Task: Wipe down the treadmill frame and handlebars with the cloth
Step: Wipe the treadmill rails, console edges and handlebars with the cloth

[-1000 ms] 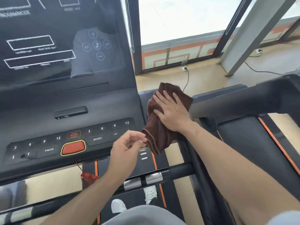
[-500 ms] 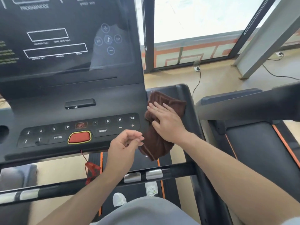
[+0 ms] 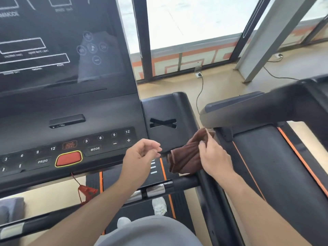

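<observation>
The right hand (image 3: 213, 158) is now gripping the bunched brown cloth (image 3: 186, 157) at the console's (image 3: 165, 110) lower right edge, no longer pressing flat; the left hand (image 3: 140, 157) is hovering loosely curled, holding nothing.

Brown cloth (image 3: 188, 157) (bunched) lies against black treadmill frame (image 3: 170, 110) beside handlebar (image 3: 184, 183).

- The right hand (image 3: 213, 158) is seen from the back, forearm reaching up from the lower right; its fingers and thumb curl and pinch the brown cloth (image 3: 186, 157).
- The left hand (image 3: 140, 157) hangs in the air with loosely curled fingers, holding nothing, near the right hand but apart from it; its bare forearm comes up from the lower left.
</observation>
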Available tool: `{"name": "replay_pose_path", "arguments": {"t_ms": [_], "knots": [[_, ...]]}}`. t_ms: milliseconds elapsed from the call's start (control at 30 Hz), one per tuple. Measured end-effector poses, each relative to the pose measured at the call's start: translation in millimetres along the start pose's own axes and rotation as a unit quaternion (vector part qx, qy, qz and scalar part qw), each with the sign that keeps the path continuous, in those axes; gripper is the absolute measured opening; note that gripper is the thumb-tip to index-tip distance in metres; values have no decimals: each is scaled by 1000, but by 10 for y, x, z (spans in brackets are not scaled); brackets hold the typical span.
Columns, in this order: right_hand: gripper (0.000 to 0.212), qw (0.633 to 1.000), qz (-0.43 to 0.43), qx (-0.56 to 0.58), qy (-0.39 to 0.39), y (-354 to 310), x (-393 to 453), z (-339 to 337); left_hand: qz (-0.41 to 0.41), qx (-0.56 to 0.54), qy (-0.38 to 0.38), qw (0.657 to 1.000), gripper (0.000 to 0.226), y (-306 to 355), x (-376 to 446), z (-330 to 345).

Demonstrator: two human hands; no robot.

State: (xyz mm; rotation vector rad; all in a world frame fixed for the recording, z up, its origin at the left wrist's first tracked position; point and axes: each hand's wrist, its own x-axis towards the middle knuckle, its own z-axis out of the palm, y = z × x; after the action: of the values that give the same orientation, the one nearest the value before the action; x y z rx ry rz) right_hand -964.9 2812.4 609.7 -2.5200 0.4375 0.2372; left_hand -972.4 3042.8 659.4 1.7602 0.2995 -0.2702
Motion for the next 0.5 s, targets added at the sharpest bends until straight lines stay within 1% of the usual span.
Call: {"name": "replay_pose_path", "arguments": {"t_ms": [33,67,100,133,167,233,267,300,333,367,433,500], "knots": [[44,996,44,70,-28,7,31,-17,-5,1,-1,1000,24,-12,-7,12],[40,989,61,130,-42,-1,56,-22,-10,2,-3,1000,24,-28,-16,19],[40,983,64,164,-51,-27,76,-29,-15,3,-5,1000,23,-43,-24,26],[46,982,59,169,-63,-70,91,-45,-19,1,-8,1000,23,-55,-32,29],[63,984,49,153,-80,-105,107,-50,-23,-1,-11,1000,23,-65,-38,28],[100,989,36,86,-116,-191,166,-65,-27,-4,-9,1000,23,-74,-41,4],[113,989,33,59,-128,-233,218,-79,-26,-4,-3,1000,22,-79,-37,-22],[117,990,24,44,-133,-270,289,-88,-24,-3,5,1000,22,-82,-33,-54],[111,992,8,33,-120,-302,360,-87,-24,-3,13,1000,22,-87,-32,-92],[99,996,-18,30,-87,-328,423,-56,-25,-4,19,1000,22,-91,-33,-130],[73,996,-86,11,5,-414,492,17,-27,-11,30,999,22,-111,-46,-207],[56,987,-145,-23,68,-573,595,75,-27,-13,44,999,24,-130,-60,-280]]}}
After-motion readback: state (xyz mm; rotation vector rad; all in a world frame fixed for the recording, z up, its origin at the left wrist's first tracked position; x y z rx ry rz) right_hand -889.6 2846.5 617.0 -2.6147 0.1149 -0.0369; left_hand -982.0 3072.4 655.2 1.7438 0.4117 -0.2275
